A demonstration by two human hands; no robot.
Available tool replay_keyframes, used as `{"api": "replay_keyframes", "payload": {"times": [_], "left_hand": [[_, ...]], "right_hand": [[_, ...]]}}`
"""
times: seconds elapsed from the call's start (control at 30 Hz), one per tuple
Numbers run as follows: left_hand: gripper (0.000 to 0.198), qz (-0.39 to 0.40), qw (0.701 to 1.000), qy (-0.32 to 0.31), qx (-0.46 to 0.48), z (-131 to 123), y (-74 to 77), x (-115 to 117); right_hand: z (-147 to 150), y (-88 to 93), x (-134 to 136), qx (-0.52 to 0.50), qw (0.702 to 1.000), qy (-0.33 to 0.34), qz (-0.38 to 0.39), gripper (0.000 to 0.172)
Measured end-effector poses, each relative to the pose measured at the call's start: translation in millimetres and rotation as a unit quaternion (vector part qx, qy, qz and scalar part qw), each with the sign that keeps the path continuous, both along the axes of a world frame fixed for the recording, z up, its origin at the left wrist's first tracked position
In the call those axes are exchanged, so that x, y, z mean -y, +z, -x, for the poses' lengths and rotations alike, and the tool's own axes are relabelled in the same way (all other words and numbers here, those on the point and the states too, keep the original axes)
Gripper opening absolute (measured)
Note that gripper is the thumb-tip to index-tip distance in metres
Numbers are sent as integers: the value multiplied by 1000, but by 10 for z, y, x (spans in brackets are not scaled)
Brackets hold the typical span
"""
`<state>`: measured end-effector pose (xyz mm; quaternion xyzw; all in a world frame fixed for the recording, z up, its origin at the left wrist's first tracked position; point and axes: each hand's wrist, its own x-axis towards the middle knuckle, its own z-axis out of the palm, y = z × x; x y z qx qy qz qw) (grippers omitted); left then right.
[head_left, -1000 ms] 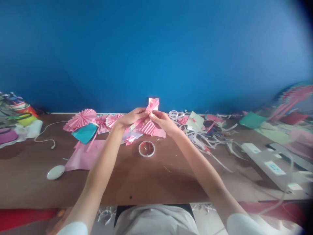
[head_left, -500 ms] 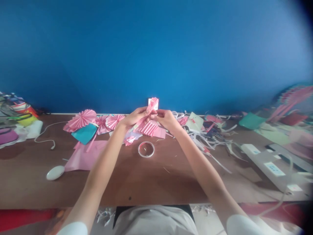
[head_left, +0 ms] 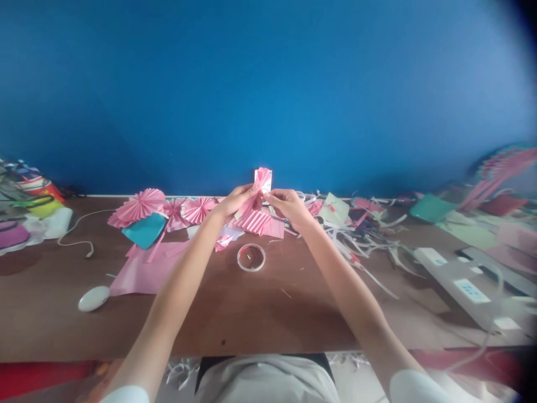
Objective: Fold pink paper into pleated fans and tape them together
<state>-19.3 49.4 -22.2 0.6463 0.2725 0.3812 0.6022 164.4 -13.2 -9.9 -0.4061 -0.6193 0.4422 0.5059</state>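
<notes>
Between my hands, above the far side of the table, is a pleated pink paper fan, pinched narrow at its middle. My left hand is closed around its lower left part. The fingertips of my right hand are pinched at the fan's middle from the right; whether they hold the paper or something small there is hard to tell. Below my hands lies another pleated pink paper strip. A roll of clear tape rests flat nearer to me. A phone-like card stands behind the fan.
Left of my hands are several pink paper rosettes, a teal paper piece, pink sheets and a white computer mouse. Paper strips are tangled on the right, beside a grey board with sockets. A blue wall rises behind.
The pink fan's upper end looks a little more spread. My right fingers have shifted slightly from wrapping near the fan's lower part to a pinch at its middle.
</notes>
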Motion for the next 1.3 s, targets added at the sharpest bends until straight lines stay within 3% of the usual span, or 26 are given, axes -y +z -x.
{"api": "replay_keyframes", "payload": {"times": [0.1, 0.17, 0.27, 0.37, 0.4, 0.63, 0.77, 0.93, 1.1, 1.3], "left_hand": [[42, 44, 995, 87, -9, -17, -101, -71], [47, 56, 996, 70, -14, -39, -165, -97], [50, 31, 997, 65, -38, -94, -271, -104], [51, -23, 987, 145, -73, -156, -405, -94], [52, -28, 986, 146, -75, -169, -448, -86], [22, -170, 978, 23, -118, -106, -575, 108], [20, -176, 968, 11, -176, -44, -679, 189], [21, -133, 972, 17, -195, -37, -943, 139], [23, -95, 981, 88, -144, -58, -1124, 141], [20, -69, 970, 200, -117, 48, -1171, 238]], "right_hand": [[-34, -45, -45, 13, 1000, -20, 1, 40], [-63, -74, -75, 25, 999, -41, 0, 40], [-117, -106, -118, 80, 996, -40, 11, 37], [-172, -121, -157, 162, 986, -36, 21, 33], [-189, -124, -167, 185, 982, -39, 19, 32], [-190, -124, -138, 298, 955, -6, 15, 27], [-133, -127, -115, 335, 942, 5, 17, 26], [-130, -156, -128, 367, 930, 15, 23, 25], [-135, -172, -134, 371, 928, 27, 27, 26], [-185, -179, -151, 394, 918, 34, 15, 26]]}}
